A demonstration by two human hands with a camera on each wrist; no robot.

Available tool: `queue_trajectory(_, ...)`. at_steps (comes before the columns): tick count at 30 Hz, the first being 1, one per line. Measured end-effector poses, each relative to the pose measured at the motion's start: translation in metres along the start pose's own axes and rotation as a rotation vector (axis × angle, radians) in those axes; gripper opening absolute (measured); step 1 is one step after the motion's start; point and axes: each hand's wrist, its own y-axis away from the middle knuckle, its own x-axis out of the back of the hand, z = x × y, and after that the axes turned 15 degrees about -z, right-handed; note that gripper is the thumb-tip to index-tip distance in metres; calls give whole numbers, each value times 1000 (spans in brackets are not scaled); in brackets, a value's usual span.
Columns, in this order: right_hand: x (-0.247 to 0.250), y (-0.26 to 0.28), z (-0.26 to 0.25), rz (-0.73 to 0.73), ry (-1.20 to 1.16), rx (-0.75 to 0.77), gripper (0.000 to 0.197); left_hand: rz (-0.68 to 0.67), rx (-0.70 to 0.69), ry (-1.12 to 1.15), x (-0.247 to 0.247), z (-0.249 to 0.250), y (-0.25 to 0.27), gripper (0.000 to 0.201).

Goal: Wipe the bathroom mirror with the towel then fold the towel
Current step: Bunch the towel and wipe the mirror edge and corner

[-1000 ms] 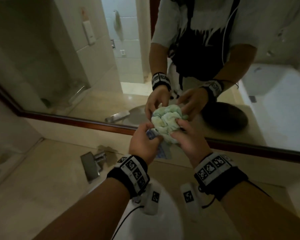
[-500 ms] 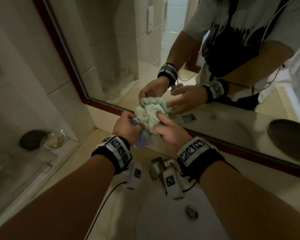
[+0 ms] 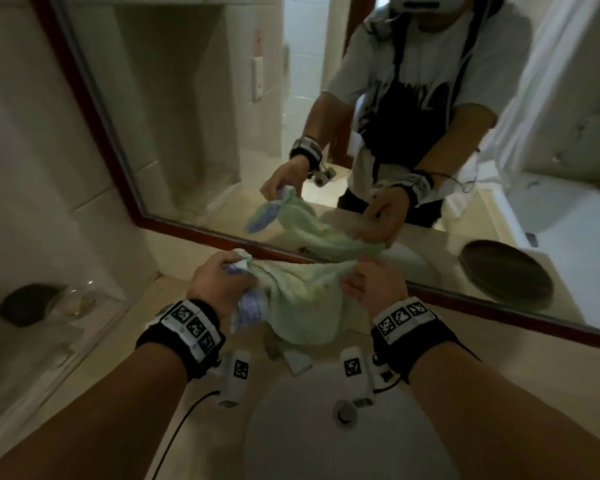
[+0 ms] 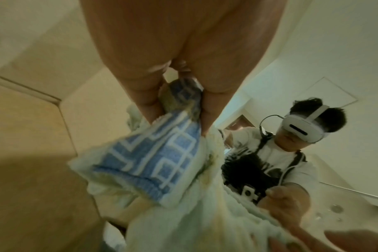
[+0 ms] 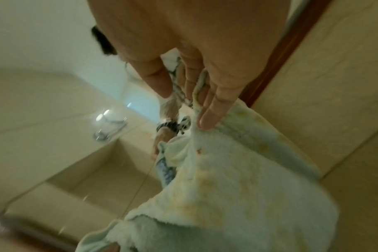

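Beige tiles and a red-framed mirror (image 3: 94, 126) backed the white sink (image 3: 291, 438). Above it, the left hand (image 3: 219, 285) pinched the blue-patterned end of a pale green towel (image 3: 302, 299), and the right hand (image 3: 371, 285) pinched its opposite edge. Its sagging middle hid the faucet, and the right wrist view was blurred.

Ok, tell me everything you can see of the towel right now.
The towel is pale green-white terry cloth with a blue band of white geometric lines near one end and faint yellowish marks. It is partly spread, not folded, sagging between both hands above the basin, just in front of the mirror. The left hand grips the blue-banded end; the right hand pinches the opposite edge. Nothing else visibly touches it.
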Motion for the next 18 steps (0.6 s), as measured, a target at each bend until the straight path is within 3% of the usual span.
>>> queue_trajectory(2,38,15,-6,53,-23,13,36,-53,-51,65,-36,16,-3,28)
queue_trajectory(6,109,38,-3,138,-41,39,44,-131,-54,274,-124,41,-15,39)
queue_trajectory(9,162,51,8,241,-186,36,43,-278,-23,390,-196,60,-13,13)
queue_trajectory(10,181,57,10,275,-233,41,42,-314,-13,400,-222,65,-12,15)
queue_trajectory(13,234,75,12,364,-346,92,37,-385,46,394,-291,71,-8,59)
queue_trajectory(18,326,113,-2,497,-513,196,45,-566,47,363,-402,106,25,25)
